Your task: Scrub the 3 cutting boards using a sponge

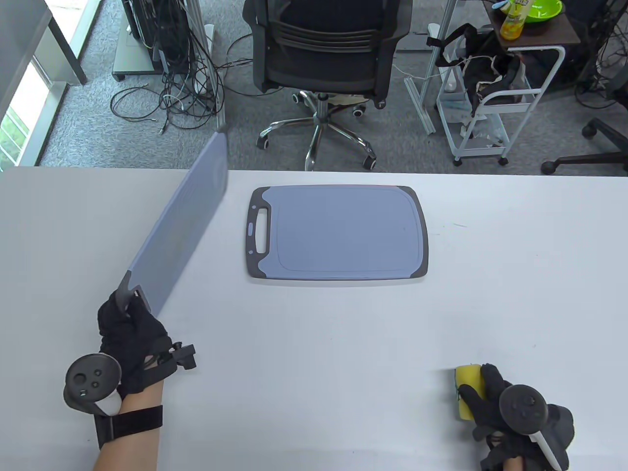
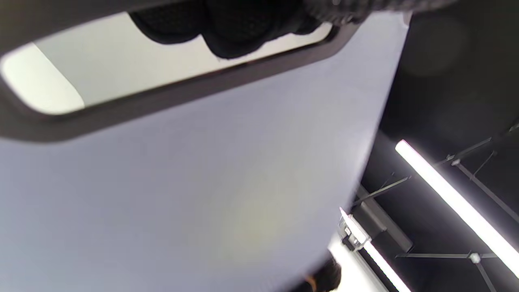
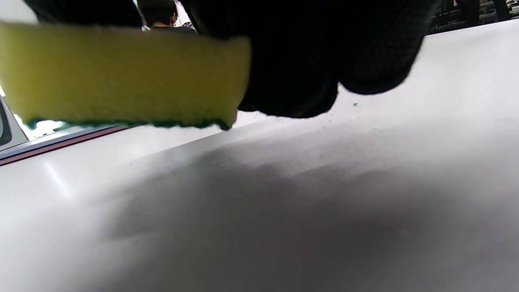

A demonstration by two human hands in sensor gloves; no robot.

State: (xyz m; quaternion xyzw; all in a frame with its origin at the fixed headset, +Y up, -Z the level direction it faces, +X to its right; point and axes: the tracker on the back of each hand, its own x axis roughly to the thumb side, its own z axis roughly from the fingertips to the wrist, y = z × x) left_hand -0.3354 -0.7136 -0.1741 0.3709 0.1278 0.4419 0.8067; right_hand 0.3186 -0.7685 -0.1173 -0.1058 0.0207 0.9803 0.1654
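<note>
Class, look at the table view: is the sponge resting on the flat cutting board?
No, the right hand holds the sponge far from that board.

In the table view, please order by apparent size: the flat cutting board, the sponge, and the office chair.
1. Office chair, though it stands farther away on the floor, so it is unsure against the board.
2. Flat cutting board.
3. Sponge, partly hidden by the right hand.

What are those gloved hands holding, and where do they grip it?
The left hand grips a lifted cutting board through its handle slot. The right hand holds a yellow sponge by its sides.
</note>
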